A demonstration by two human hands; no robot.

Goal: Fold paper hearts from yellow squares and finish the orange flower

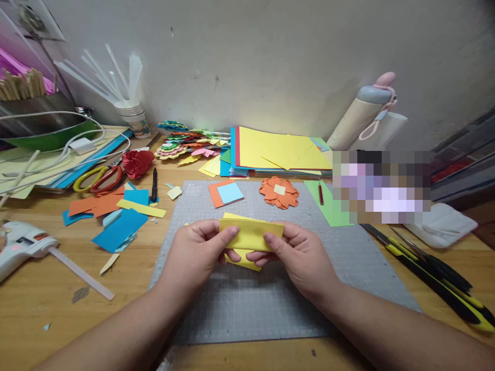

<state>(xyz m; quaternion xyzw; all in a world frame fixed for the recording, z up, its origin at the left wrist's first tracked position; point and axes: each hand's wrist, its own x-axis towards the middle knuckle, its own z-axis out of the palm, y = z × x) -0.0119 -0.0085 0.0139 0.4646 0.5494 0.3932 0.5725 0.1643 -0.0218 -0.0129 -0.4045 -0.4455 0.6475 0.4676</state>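
Note:
Between my two hands is a folded piece of yellow paper (251, 235), held level above the grey cutting mat (247, 314). My left hand (211, 242) pinches its left end, thumb on the front face. The right end is gripped the same way by my right hand (292, 247). More yellow paper shows behind and below the fold, partly hidden by my fingers. Beyond my hands lie an orange square with a light blue square (231, 194) on top, and an orange paper flower (279, 193) with a pale square at its centre.
Paper scraps (124, 226), scissors (102, 178), a black pen (154, 185) and a glue gun (27, 247) lie at left. Stacked coloured sheets (278, 149) and layered paper flowers (189, 147) stand by the wall. A yellow-black cutter (429, 275) and green paper (328, 206) are at right.

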